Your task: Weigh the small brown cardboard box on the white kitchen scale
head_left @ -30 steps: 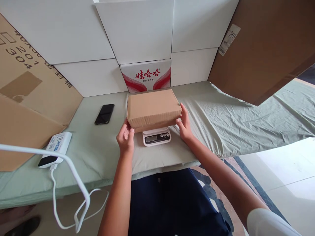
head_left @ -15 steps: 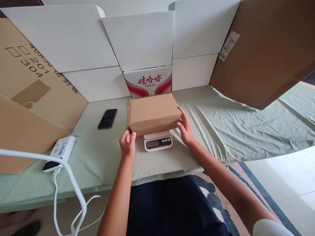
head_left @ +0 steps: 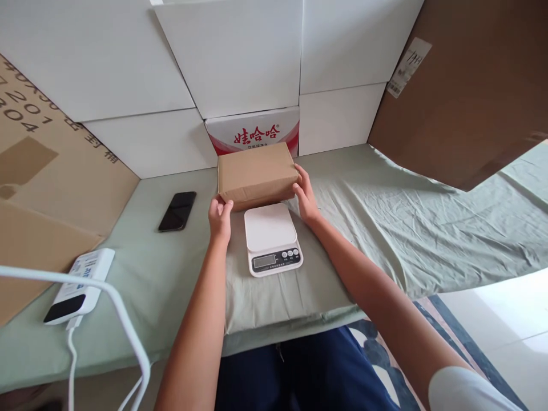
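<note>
Surface: a table covered with a pale green cloth (head_left: 385, 228), wrinkled on the right side, smoother at the left.
Back wall: white cardboard panels (head_left: 240, 57) stand along the far edge, at 12 o'clock; between them sits a white and red printed box (head_left: 257, 130).
Sides: a brown cardboard sheet (head_left: 38, 188) with black print leans at 9 o'clock; another brown sheet (head_left: 466, 85) with a white label hangs at 2 o'clock.
Floor: light tiles and a dark patterned rug (head_left: 385, 365) show at 5 o'clock.
Box: the brown carton (head_left: 256, 173) is closed, beyond the scale at 12 o'clock, just in front of the printed box.
Left hand: the left hand (head_left: 220, 217) presses the near left corner of the carton, thumb on top.
Right hand: the right hand (head_left: 305, 197) presses flat on the right end; the 2 hands clamp the carton between them.
Scale: the white kitchen scale (head_left: 271, 238) has 1 bare platform, display facing the person; the reading is too small to tell.
Other things: a black phone (head_left: 177, 210) at 10 o'clock; a white power strip (head_left: 79, 278) with a cable (head_left: 124, 319) at 8 o'clock.
Change: 0.5 s ago the carton covered the scale platform; now it is off the scale and further away from the person.
</note>
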Motion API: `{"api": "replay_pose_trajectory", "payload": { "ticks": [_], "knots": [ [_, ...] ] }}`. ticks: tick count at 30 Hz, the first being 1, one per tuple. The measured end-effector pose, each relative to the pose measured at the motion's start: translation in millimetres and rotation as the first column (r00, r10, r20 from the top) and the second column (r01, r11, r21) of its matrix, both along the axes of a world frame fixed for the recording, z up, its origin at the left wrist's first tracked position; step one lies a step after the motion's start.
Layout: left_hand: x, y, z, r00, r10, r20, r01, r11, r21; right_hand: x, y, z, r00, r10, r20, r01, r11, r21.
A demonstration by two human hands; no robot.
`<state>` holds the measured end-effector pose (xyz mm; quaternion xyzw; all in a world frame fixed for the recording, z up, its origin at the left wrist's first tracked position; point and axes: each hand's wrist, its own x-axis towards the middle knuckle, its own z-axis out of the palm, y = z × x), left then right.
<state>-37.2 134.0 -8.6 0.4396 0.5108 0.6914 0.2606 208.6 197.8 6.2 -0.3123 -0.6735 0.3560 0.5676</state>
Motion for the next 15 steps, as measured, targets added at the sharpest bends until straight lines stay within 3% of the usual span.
{"api": "replay_pose_trajectory", "payload": {
  "ticks": [6, 11, 15],
  "knots": [
    [-14, 5, -11.1, 0.999, -0.015, -0.040, 0.014, 0.999, -0.029, 1, 8, -11.9, 1.000, 0.011, 0.022, -0.010, 0.999, -0.050],
    [-53, -1, -11.3, 0.968, 0.248, 0.050, -0.249, 0.969, 0.012, 24, 25, -29.4, 0.978, -0.209, -0.023, 0.207, 0.975, -0.084],
    [-64, -6, -11.9, 0.965, 0.237, 0.110, -0.241, 0.970, 0.026, 39, 30, -36.3, 0.967, -0.254, -0.032, 0.247, 0.958, -0.143]
  ]
}}
